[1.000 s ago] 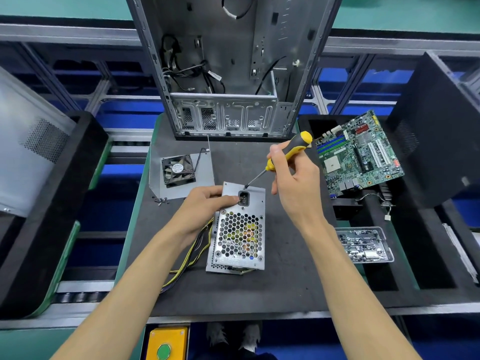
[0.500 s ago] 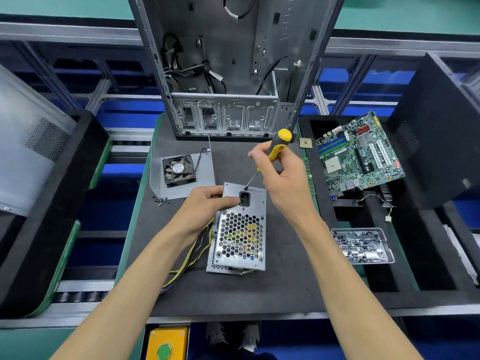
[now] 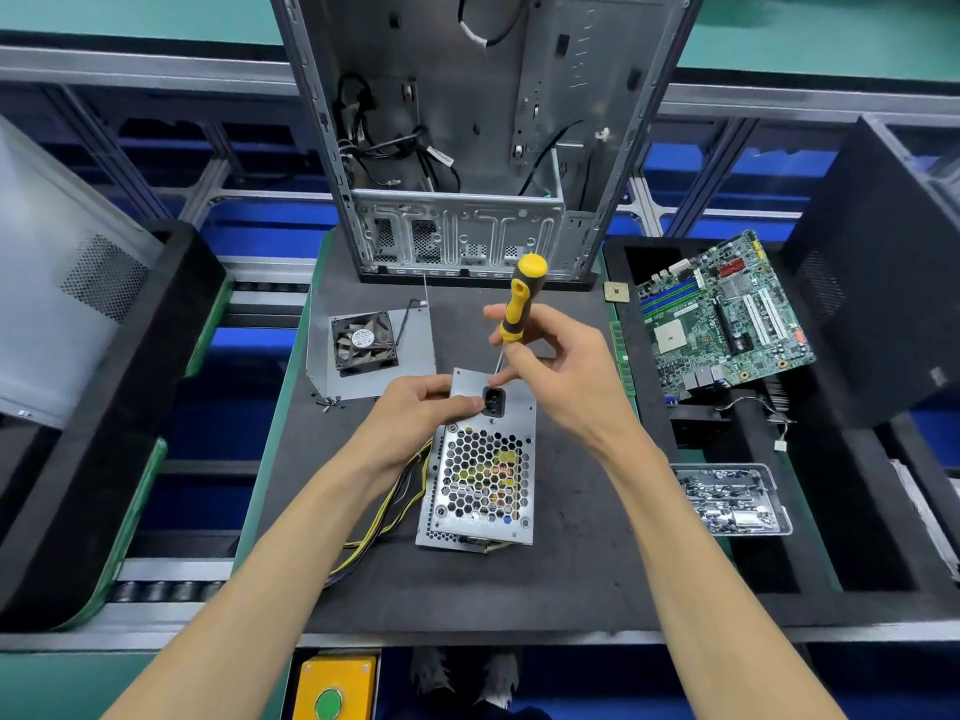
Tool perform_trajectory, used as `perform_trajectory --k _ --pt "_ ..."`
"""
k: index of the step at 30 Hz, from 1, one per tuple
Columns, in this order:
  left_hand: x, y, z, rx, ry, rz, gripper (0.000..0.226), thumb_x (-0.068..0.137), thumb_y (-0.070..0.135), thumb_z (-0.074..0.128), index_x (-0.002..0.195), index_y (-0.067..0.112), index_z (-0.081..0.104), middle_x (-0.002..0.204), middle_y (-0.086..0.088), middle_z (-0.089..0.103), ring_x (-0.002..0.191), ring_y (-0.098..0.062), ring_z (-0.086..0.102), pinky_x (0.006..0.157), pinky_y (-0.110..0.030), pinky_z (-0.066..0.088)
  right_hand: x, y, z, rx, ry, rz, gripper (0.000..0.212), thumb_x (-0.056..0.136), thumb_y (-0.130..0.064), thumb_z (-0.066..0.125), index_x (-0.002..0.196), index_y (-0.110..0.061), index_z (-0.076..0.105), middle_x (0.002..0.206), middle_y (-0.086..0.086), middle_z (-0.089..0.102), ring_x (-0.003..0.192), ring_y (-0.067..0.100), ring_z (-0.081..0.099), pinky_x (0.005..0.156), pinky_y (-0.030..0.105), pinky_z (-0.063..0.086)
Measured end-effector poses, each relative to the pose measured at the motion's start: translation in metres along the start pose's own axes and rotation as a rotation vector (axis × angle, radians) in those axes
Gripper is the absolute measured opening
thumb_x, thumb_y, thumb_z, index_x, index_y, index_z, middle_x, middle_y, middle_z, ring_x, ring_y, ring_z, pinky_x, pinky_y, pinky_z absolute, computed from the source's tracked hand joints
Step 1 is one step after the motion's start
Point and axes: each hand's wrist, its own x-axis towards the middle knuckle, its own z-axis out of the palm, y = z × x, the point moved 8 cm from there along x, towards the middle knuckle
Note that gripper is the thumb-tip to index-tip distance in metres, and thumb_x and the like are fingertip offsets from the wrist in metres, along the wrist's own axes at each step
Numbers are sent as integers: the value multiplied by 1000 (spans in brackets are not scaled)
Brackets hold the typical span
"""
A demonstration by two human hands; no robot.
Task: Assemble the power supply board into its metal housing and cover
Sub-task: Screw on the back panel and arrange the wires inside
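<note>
Housing (image 3: 480, 459) lay flat on the tabletop (image 3: 571, 563). My left hand (image 3: 415, 410) gripped its upper edge beside the socket (image 3: 494, 401). My right hand (image 3: 558, 379) pinched the screwdriver (image 3: 519, 301), held nearly upright.

The power supply housing (image 3: 480, 470) lies on the worktop (image 3: 571, 579). Behind the housing stands the computer case (image 3: 467, 137), and the fan (image 3: 365, 343) lies behind-left of it. The motherboard (image 3: 722, 319) and the screw tray (image 3: 730, 498) are to its right.

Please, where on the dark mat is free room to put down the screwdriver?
Bare mat lies right of the power supply housing, before the parts tray, and along its near edge. Around the fan plate with loose screws it is crowded.
</note>
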Motion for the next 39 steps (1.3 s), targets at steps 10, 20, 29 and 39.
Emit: perform_trajectory --k 10,20,29,39 --pt "0 -1 1 4 -4 -9 22 89 13 73 110 15 77 103 -12 78 98 -27 75 80 -25 56 6 2 1 -10 -9 10 26 97 0 64 110 -21 72 107 11 71 83 19 73 72 28 63" --pt "-4 1 -1 -84 46 -32 21 87 3 72 109 5 71 95 -16 78 77 -22 75 63 -23 56 5 6 -3 -15 -10 19 25 94 4 64 102 -17 75 91 -8 73 77 19 76 75 33 64" --pt "-3 -1 -1 -93 72 -39 25 88 4 72 112 3 69 92 -13 78 71 -19 74 60 -23 56 4 6 -9 -89 20 -39 16 92 -6 74 87 -21 70 93 7 67 72 21 74 72 33 61" --pt "-5 -1 1 -56 67 -50 22 89 8 71 110 8 72 94 -13 78 73 -18 75 60 -22 55 10 16 -7 -436 -11 -9 36 102 -33 63 71 -30 44 58 -7 45 56 9 47 57 20 34"
